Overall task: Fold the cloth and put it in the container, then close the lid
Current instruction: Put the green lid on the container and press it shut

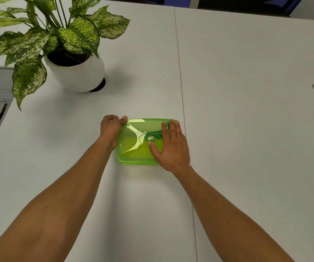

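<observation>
A translucent green rectangular plastic container [139,148] sits at the frame's centre on the pale grey table [246,91], its green lid [133,133] on top. The left hand [111,129] touches the lid's upper-left corner; the right hand [171,148] lies flat on its right side. A leafy plant in a round white pot [76,72] stands at upper left, well apart.

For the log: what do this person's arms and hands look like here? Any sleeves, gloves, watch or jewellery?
Both arms are bare from the bottom edge of the picture to the fingers: no sleeve shows. The left hand and the right hand wear no gloves. No watch, bracelet or strap shows on either wrist, and no ring on the fingers in view. A few small dark spots mark the left forearm.
</observation>
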